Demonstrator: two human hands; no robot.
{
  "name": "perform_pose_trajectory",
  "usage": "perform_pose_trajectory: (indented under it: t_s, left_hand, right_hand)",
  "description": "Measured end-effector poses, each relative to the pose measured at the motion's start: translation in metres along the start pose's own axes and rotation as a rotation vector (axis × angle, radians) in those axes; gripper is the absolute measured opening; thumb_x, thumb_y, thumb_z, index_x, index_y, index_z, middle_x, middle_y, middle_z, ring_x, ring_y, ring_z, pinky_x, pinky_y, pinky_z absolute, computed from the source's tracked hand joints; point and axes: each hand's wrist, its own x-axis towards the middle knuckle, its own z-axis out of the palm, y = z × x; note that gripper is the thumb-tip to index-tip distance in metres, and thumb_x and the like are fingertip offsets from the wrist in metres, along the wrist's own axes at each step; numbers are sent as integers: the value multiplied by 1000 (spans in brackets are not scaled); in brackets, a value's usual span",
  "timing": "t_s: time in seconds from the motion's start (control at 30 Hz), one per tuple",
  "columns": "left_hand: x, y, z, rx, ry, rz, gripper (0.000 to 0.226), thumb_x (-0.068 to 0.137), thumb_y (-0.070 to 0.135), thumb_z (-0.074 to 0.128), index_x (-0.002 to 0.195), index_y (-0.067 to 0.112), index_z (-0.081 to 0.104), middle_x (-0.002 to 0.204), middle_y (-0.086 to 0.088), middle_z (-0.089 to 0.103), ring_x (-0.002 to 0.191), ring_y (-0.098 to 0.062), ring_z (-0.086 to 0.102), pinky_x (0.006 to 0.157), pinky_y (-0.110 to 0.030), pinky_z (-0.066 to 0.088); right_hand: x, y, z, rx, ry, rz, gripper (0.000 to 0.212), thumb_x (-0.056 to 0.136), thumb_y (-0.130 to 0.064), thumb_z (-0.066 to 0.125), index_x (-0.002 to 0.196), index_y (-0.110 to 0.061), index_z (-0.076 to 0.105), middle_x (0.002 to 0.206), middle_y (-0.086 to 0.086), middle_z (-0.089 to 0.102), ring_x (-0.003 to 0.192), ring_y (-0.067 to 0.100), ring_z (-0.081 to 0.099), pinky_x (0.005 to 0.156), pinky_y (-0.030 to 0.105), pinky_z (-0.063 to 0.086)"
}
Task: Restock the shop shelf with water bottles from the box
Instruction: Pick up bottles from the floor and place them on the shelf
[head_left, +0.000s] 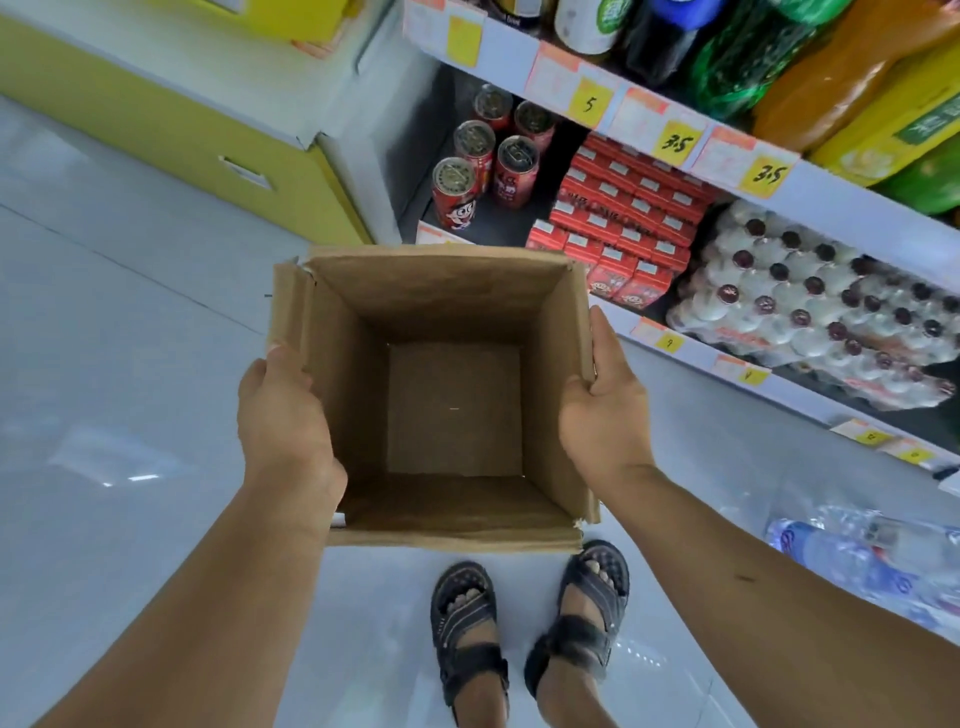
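Box (447, 301) gripped at opposite rims by left hand (283, 410) and right hand (605, 410); floor (130, 338) open leftward.

— What can't you make out?
— The water bottles (857, 558) at lower right. They are blurred, they run off the right edge, and the right forearm covers part of them.
— And the hands?
— The left hand (283, 410) and right hand (605, 415) keep most of their fingers out of sight outside the cardboard box (452, 306) walls. Its underside is hidden too.
— The shelf?
— The tall bottles (727, 47) are cut off by the top edge. The price tags' (550, 78) small print is unreadable.
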Motion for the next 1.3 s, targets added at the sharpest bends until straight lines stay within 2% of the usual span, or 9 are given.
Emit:
perform_pose_trajectory:
  t_s: [0.17,0.23,0.43,0.5,0.73,0.83,0.97,1.17,1.3]
  left_hand:
    - [-35,1,14,-24,-61,3,40,94,61,40,128,43,53,133,13,56,127,-14,51,116,-59,22]
    - [-54,4,28,-46,-112,-33,52,96,61,41,143,37,45,146,11,51,134,-14,47,118,-59,19]
    - [-84,11,53,-71,-237,-108,63,93,66,43,144,29,45,149,10,48,136,-13,45,118,-60,16]
    - [-94,11,53,-36,-269,-112,64,93,67,41,144,29,47,150,8,48,136,-14,45,117,-61,17]
    - [-154,3,67,134,-458,-76,60,94,67,39,140,32,49,151,5,47,140,-19,41,117,-64,16]
    - [-186,-7,88,200,-574,-54,54,94,68,36,133,33,50,149,8,48,138,-18,43,117,-62,16]
    - [-241,-33,114,298,-660,-10,40,97,61,39,122,33,53,133,12,55,118,-12,51,109,-52,26]
    - [-324,-94,154,457,-773,45,45,98,63,34,132,36,49,136,12,53,116,-11,53,102,-53,27]
    - [-385,-142,174,545,-831,46,60,95,67,36,142,32,49,143,12,52,119,-11,54,104,-54,28]
  right_hand:
    - [-1,-5,-11,25,-27,29,62,101,-17,50,152,-42,25,150,-8,44,130,23,51,99,46,53]
    - [-1,-10,-20,35,-24,7,56,101,-16,50,150,-36,34,150,-8,45,135,19,46,107,42,47]
    - [-15,-23,-37,98,-37,-24,44,100,-16,49,141,-33,50,140,-9,55,129,10,50,109,28,42]
    - [-22,-24,-40,123,-21,-19,44,99,-16,50,139,-33,52,139,-9,56,128,8,50,110,30,43]
    - [-57,-19,-83,308,119,101,41,98,-15,51,134,-34,56,130,-10,60,116,7,57,95,41,54]
    - [-72,3,-113,364,209,138,40,96,-14,52,132,-32,59,124,-8,63,111,5,59,94,34,53]
    - [-92,45,-156,388,324,194,39,95,-12,54,129,-31,61,121,-7,65,109,0,59,88,18,49]
    - [-125,115,-219,502,454,286,39,94,-12,55,125,-33,63,115,-3,67,106,8,64,89,33,54]
    - [-156,166,-262,544,506,349,38,93,-12,55,122,-35,63,110,-9,66,106,1,61,77,15,50]
